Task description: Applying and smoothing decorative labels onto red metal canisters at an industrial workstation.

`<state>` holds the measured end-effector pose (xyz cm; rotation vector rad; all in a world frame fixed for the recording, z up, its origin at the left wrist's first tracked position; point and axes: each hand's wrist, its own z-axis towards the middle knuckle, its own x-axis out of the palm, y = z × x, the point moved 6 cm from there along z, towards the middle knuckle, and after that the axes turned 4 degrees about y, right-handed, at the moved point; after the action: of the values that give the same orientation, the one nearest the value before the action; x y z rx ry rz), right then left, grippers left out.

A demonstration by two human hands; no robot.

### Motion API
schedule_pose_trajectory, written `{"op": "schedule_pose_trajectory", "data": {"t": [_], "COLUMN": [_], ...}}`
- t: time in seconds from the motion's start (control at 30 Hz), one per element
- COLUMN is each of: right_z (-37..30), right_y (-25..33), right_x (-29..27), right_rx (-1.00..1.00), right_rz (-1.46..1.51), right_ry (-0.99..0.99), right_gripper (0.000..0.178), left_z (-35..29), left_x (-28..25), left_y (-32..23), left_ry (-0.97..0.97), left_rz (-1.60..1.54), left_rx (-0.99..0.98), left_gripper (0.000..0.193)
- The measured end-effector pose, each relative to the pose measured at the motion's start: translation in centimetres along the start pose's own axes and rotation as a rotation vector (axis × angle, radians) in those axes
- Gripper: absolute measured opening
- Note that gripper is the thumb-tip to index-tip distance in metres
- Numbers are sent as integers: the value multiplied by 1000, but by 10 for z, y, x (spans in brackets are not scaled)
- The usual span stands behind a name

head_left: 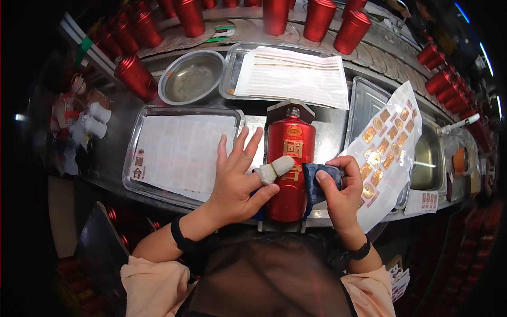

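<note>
A shiny red bottle (pixel 291 198) with raised gold lettering lies in a metal holder (pixel 274 114) in front of me, its neck pointing away. My left hand (pixel 240 182) is spread out over the bottle's left side, and its index finger, wrapped in white cloth, reaches onto the lettering. Between the thumb and fingers of my right hand (pixel 342 191) is a folded dark blue cloth pad (pixel 313 185), pressed against the bottle's right side. A white sheet of gold stickers (pixel 388 145) slants beside my right hand, partly behind it.
At left, a metal tray (pixel 130 153) holds white sheets. Behind it stand a metal bowl (pixel 168 95) and another tray (pixel 230 68) with striped sheets. A water-filled sink (pixel 429 182) with a white tap is at right. Red bottles (pixel 352 31) line a curved conveyor (pixel 380 66) at the back.
</note>
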<state>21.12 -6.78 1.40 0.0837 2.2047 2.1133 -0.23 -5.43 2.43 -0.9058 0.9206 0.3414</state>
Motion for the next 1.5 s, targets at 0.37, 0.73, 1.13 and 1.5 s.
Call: {"op": "schedule_pose_trajectory", "data": {"t": [0.37,0.73,1.13,1.5], "right_z": [-3,3,-2,20], "right_y": [1,3,17,80], "right_x": [-2,-2,-5,38], "right_rx": [-45,11,-55,-869], "right_rz": [-50,11,-38,-752], "right_ry": [-26,44,39,82], "right_gripper": [21,21,23,28], "left_z": [46,26,57,-9], "left_x": [2,0,4,15], "left_y": [9,13,25,-7], "left_ry": [-29,-117,-61,-5], "left_rz": [110,-19,-15,-57], "left_rx": [74,9,60,67], "left_gripper": [34,35,37,37]}}
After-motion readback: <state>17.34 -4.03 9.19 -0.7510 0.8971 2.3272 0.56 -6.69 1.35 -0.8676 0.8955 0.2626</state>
